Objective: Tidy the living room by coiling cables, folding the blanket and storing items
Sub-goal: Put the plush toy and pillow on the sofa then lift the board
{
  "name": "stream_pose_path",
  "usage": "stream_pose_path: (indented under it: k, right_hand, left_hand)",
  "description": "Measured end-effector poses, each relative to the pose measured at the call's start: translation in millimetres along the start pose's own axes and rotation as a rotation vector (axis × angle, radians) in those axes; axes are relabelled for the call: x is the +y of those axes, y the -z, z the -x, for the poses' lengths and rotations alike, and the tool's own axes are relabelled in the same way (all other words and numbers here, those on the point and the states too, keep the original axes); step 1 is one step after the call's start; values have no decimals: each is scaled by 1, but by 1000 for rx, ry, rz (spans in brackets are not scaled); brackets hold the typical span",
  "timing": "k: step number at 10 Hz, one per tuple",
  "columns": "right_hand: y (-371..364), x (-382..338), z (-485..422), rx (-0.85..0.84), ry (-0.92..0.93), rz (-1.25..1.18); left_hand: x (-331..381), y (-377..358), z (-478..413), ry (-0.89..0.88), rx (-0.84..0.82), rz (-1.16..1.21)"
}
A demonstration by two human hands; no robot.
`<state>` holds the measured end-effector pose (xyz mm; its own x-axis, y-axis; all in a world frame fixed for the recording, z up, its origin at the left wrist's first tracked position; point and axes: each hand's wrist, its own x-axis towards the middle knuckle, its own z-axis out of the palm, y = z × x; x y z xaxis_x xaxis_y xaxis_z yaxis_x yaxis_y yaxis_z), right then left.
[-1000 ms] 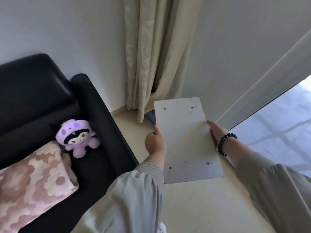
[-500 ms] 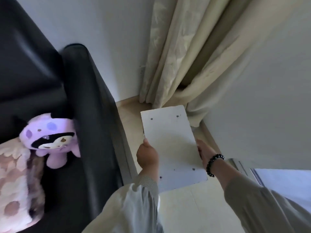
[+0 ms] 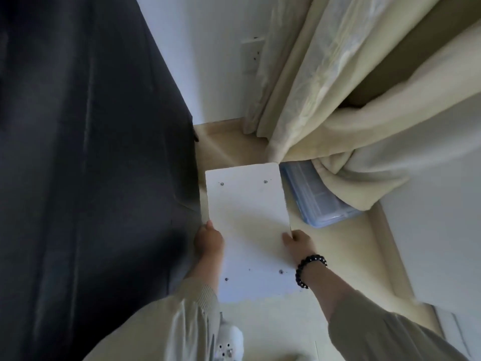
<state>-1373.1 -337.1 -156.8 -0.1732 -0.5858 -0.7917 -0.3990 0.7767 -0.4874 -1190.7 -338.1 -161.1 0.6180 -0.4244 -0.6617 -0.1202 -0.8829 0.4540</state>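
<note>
Down low in the corner, a white board point(image 3: 247, 217) with small screw holes near its corners is held flat over the pale floor point(image 3: 341, 254), in the gap between the black sofa point(image 3: 91, 178) and the cream curtain point(image 3: 325, 87). The left hand point(image 3: 208, 239) grips its left edge, and the right hand point(image 3: 296, 241), with a dark bead bracelet point(image 3: 309, 269) on the wrist, grips its right edge, thumb on top. A blue plastic box point(image 3: 312, 199) lies just beside the board's far right corner, partly under the curtain hem.
</note>
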Motion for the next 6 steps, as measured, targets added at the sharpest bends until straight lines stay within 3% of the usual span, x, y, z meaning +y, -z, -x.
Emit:
stream_pose_path:
  k: [1,4,5,6]
  right_hand:
    - [-7,-4,-18,7,67,55]
    - [-16,-12,-14,73,10,162]
    - [-12,-19,2,17,39,312]
    - [5,-37,32,81,196,361]
  left_hand:
    - [-6,-5,-16,-61,25,40]
    - [1,-3,-10,-91,26,-21]
    - [2,2,4,-260,94,-136]
    - [14,18,39,-605,79,-260]
